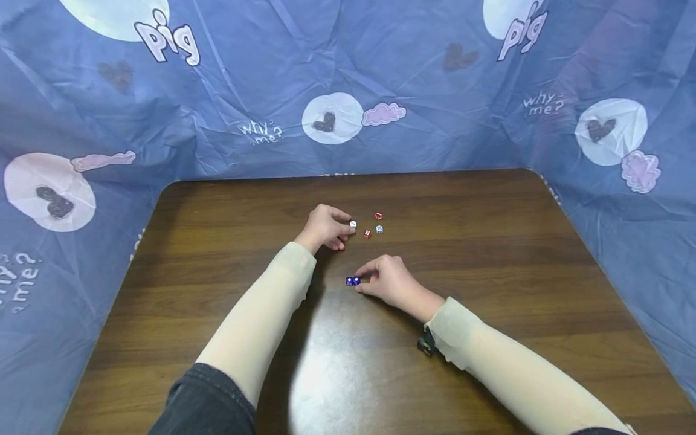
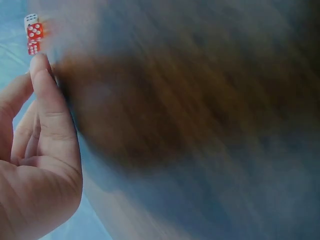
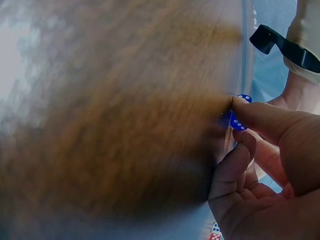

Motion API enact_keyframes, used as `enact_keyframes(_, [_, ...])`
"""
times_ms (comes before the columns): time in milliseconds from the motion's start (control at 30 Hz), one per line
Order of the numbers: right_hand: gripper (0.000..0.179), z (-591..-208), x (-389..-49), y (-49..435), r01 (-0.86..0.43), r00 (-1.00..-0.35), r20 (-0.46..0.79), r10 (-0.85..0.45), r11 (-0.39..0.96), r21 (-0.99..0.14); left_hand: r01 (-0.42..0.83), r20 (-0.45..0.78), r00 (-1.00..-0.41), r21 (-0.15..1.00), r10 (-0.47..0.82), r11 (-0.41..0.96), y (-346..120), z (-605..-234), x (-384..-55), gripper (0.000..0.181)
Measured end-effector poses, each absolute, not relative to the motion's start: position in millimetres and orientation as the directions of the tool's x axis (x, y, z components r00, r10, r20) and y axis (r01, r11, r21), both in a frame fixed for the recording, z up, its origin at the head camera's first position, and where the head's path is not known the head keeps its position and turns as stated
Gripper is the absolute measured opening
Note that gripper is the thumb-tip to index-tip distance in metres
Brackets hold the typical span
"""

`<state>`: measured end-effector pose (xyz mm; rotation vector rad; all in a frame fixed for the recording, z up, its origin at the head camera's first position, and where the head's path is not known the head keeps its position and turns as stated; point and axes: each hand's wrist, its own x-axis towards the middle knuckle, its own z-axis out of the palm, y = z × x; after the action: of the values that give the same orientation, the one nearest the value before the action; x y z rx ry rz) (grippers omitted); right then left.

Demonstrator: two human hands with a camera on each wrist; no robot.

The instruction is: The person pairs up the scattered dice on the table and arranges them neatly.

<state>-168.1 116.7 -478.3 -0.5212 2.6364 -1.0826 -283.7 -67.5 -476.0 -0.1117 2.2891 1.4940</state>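
The left hand (image 1: 325, 227), fingers curled, pinched a white die (image 1: 353, 224) on the worktop (image 1: 489, 241). At its 5 o'clock, the right hand (image 1: 393, 281) pinched two blue dice (image 1: 352, 280), forearms stretched forward.

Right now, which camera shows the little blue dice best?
The head view: both small blue dice sit side by side on the brown wooden table, at the right hand. The right wrist view shows them partly hidden behind fingers. The left wrist view shows no blue dice.
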Motion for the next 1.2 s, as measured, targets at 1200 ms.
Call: enact_keyframes(1200, [0.019,-478.0,-169.0,116.1,-0.233,-0.909,-0.083,-0.410,0.660,-0.714,-0.298,-0.383,-0.920,0.817,0.079,0.494,-59.0,-476.2,-286.2,0.013])
